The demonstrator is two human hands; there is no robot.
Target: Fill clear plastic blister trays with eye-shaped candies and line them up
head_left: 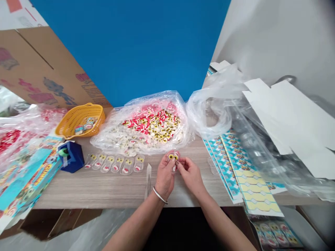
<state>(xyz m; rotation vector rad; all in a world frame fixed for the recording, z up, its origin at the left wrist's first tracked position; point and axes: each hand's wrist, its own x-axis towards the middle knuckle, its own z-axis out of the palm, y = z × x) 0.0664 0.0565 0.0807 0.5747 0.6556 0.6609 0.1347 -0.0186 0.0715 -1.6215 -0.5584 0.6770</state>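
Observation:
Both my hands hold a small clear plastic blister [173, 161] above the wooden table [86, 190], with a yellow eye-shaped candy showing inside. My left hand [164, 176], a metal bangle on its wrist, grips the blister from below. The fingertips of my right hand [190, 173] pinch its right side. Just left of my hands, a row of several filled blisters [114, 164] lies on the table. Behind them, a clear bag [151, 123] holds a heap of red, white and yellow candies.
A yellow plastic basket [80, 120] and a blue tape dispenser [70, 157] stand at left, beside printed colourful boxes [30, 177]. Printed card strips [243, 167] lie at right under plastic bags [209, 111]. A narrow pale blade-like strip [148, 181] lies near my left hand.

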